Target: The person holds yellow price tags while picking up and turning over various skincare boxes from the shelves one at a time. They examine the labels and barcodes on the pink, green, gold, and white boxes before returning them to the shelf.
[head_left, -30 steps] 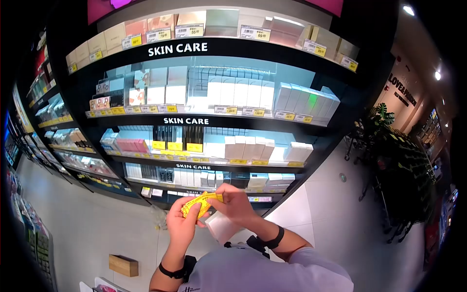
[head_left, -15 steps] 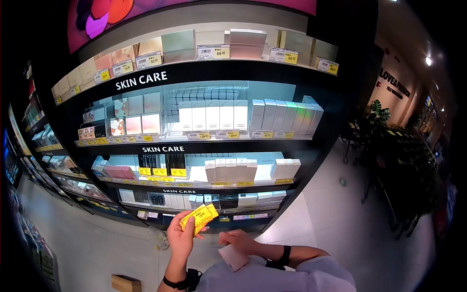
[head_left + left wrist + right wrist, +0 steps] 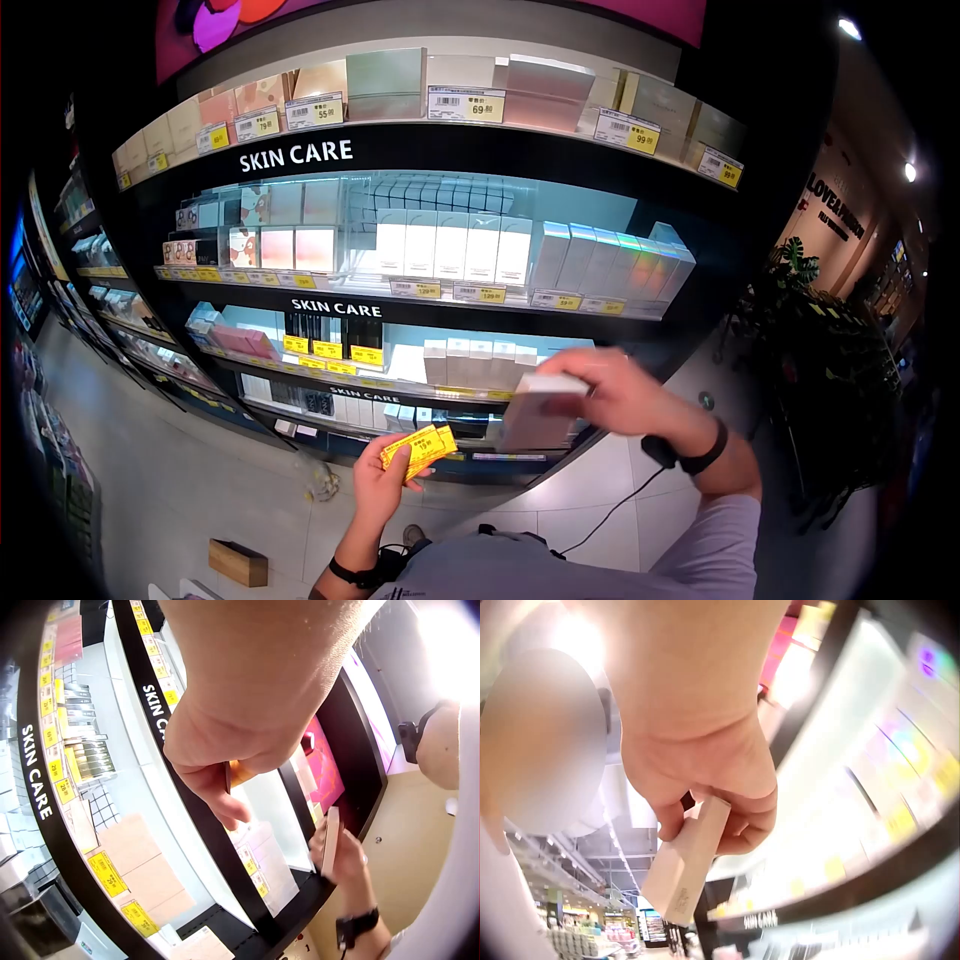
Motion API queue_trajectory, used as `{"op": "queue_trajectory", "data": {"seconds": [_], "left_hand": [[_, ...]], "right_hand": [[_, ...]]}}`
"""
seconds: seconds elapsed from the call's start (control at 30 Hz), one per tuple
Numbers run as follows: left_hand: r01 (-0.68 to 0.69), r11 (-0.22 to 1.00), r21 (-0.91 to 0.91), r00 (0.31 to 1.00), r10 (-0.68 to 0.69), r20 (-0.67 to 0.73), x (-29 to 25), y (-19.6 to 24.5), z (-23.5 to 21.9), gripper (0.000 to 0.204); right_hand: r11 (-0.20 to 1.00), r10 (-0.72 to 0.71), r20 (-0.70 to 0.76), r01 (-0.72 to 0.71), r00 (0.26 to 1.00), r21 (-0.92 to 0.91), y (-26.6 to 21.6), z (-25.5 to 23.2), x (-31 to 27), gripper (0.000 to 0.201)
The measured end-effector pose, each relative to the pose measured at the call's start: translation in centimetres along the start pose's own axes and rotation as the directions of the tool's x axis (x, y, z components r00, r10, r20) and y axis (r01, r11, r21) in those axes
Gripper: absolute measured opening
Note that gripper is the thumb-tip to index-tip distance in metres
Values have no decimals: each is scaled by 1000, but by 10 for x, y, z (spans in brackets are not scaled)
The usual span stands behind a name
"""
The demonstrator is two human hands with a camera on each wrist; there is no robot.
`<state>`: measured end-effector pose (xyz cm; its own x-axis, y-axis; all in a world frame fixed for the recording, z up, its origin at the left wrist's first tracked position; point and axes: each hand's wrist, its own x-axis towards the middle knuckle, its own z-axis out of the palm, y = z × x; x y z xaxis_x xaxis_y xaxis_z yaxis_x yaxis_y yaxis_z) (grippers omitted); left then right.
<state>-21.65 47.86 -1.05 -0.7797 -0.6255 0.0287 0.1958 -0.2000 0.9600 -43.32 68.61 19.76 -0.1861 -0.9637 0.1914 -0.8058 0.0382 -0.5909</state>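
Observation:
Between its thumb and fingers my left hand (image 3: 380, 485) holds a small stack of yellow price tags (image 3: 420, 452), printed side up, low in front of the shelf unit. Out to the right and higher, my right hand (image 3: 628, 395) grips a flat pale carton (image 3: 537, 412) from above. The right wrist view shows this carton (image 3: 686, 866) pinched between thumb and curled fingers, with small print near its lower end. In the left wrist view the tags are mostly hidden behind the hand (image 3: 225, 742).
A black shelf unit (image 3: 440, 146) marked SKIN CARE carries rows of boxed goods above price strips. White boxes (image 3: 455, 245) stand on its second shelf. A wooden block (image 3: 238, 563) lies on the floor at lower left. Dark racks (image 3: 830, 370) stand at right.
My right hand has moved away from the tags, up and to the right towards the shelves, carrying the carton. The left hand keeps the tags, now held alone.

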Motion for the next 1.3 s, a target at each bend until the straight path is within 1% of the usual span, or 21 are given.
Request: {"op": "queue_trajectory", "data": {"seconds": [0.03,0.07,0.1,0.13,0.17,0.23,0.3,0.33,0.4,0.43,0.5,0.6,0.63,0.67,0.7,0.77,0.9,0.97,1.1,1.17,1.3], "left_hand": [[9,1000,-6,1000,-9,15,5,1,-5,25],[10,1000,-1,1000,-10,21,10,3,-11,25],[16,1000,6,1000,-16,21,14,3,-16,25],[20,1000,10,1000,-20,21,18,4,-19,25],[27,1000,9,999,-27,28,21,6,-23,25],[0,1000,4,999,0,39,34,11,-31,26],[2,1000,-6,999,-1,36,44,14,-43,26],[2,1000,-17,1000,-2,20,48,14,-49,26],[-4,999,-32,1000,5,30,57,15,-63,26],[-9,999,-43,999,10,32,60,15,-70,25],[-14,998,-64,999,16,43,67,16,-80,25],[-26,998,-61,999,29,38,74,17,-93,26],[-22,997,-70,999,25,41,76,17,-96,26],[-17,997,-77,999,21,44,78,17,-99,26],[-16,997,-79,999,20,46,80,17,-100,26],[5,997,-73,999,-3,33,82,18,-102,26],[5,997,-78,999,-2,42,88,17,-104,26],[15,997,-82,999,-11,45,89,18,-103,26],[6,997,-76,999,-2,54,90,17,-100,25],[3,998,-69,999,0,47,89,18,-97,25],[-3,998,-69,998,6,55,88,17,-93,25]], "right_hand": [[1000,10,-145,-10,989,-3,-30,-32,12,30],[995,-66,-306,85,950,47,-55,-55,31,30],[979,-189,-444,203,876,-16,-75,-76,55,29],[967,-253,-452,207,855,-150,-91,-104,78,34],[933,-341,-448,241,827,-267,-102,-131,101,45],[955,-255,-525,127,812,-268,-144,-160,144,33],[832,-358,-496,29,791,-554,-159,-184,177,26],[828,-357,-497,22,791,-560,-166,-185,186,26],[801,-255,-467,-86,847,-593,-176,-184,202,27],[797,-250,-466,-93,849,-597,-177,-184,211,27],[701,-169,-479,-236,862,-673,-171,-189,232,29],[695,-114,-468,-267,876,-668,-151,-197,252,31],[680,-100,-474,-287,875,-675,-150,-197,255,31],[629,-103,-474,-312,875,-712,-150,-196,255,32],[627,-101,-474,-314,875,-714,-151,-196,255,32],[650,-26,-482,-352,876,-674,-151,-198,254,32],[675,4,-483,-359,876,-645,-153,-201,253,33],[609,-10,-503,-394,864,-689,-153,-204,255,32],[596,-5,-477,-380,879,-707,-156,-201,252,32],[635,23,-358,-290,934,-716,-163,-195,246,31],[573,26,-388,-332,921,-749,-151,-198,260,30]]}}
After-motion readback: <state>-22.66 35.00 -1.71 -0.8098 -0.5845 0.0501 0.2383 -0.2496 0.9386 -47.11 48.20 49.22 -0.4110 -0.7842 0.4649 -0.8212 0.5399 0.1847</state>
